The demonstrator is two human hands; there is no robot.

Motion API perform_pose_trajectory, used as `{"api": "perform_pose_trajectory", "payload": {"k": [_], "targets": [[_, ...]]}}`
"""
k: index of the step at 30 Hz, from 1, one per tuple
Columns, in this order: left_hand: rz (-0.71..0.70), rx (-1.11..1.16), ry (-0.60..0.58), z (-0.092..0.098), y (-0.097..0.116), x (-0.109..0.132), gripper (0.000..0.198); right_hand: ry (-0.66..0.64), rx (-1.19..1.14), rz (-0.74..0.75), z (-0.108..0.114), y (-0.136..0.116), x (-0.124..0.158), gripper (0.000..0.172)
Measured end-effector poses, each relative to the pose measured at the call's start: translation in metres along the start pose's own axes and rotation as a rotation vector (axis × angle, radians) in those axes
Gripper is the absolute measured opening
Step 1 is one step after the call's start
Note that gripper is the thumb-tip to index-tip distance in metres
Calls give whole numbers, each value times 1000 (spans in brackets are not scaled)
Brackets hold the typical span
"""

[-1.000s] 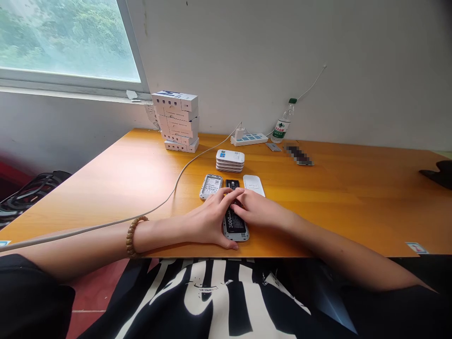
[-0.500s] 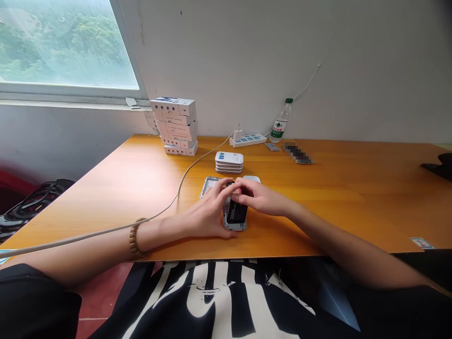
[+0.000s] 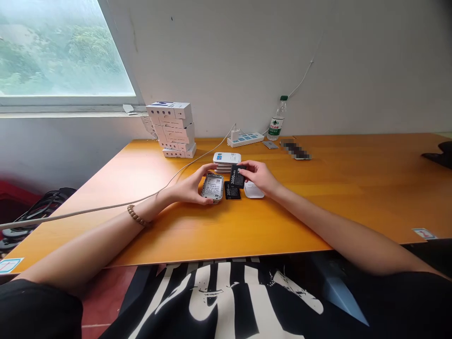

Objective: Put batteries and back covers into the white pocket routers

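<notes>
My left hand (image 3: pixel 192 187) grips the sides of an open grey device casing (image 3: pixel 213 187), which shows a white label with a QR code and rests on the table. My right hand (image 3: pixel 258 176) pinches a black 3000 mAh battery (image 3: pixel 237 176) above the table, just right of the casing. A second black battery (image 3: pixel 232 190) lies flat next to the casing. Under my right hand sits a white back cover (image 3: pixel 253 190). Just behind my hands stands a short stack of white devices (image 3: pixel 226 162), partly hidden by the raised battery.
The orange wooden table (image 3: pixel 282 221) holds a tower of white boxes (image 3: pixel 174 130), a power strip (image 3: pixel 245 139) with a plugged-in white cable, a water bottle (image 3: pixel 277 120), and a pixelated phone (image 3: pixel 295 150). A window (image 3: pixel 60 52) is at the back left.
The black battery is now lifted in my right hand, apart from the grey casing. Both hands have moved back across the table, and the view has tilted.
</notes>
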State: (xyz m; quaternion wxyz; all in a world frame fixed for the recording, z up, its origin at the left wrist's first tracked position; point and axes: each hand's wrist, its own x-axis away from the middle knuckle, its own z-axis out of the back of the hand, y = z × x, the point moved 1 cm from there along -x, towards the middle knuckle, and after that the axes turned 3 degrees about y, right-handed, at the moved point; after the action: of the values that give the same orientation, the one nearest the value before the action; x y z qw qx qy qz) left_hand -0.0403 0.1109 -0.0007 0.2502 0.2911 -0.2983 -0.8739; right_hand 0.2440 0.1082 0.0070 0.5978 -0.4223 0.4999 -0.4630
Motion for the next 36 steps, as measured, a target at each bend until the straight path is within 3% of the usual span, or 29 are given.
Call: {"api": "perform_pose_trajectory", "payload": {"k": [5, 13, 18, 21, 26, 36], "targets": [[72, -18, -86, 0, -1, 1, 106, -116, 246, 34, -5, 14, -5, 20], [114, 79, -139, -2, -9, -1, 114, -175, 710, 208, -8, 4, 6, 28], [139, 51, -148, 3, -11, -1, 111, -399, 811, 346, -6, -3, 14, 55], [155, 45, -156, 5, -10, -1, 114, -498, 830, 330, -3, -4, 17, 78], [135, -7, -164, 6, -10, -2, 112, -513, 883, 282, -3, -5, 18, 78], [144, -175, -104, 4, -5, -2, 108, -480, 949, 341, -3, 0, 14, 79]]}}
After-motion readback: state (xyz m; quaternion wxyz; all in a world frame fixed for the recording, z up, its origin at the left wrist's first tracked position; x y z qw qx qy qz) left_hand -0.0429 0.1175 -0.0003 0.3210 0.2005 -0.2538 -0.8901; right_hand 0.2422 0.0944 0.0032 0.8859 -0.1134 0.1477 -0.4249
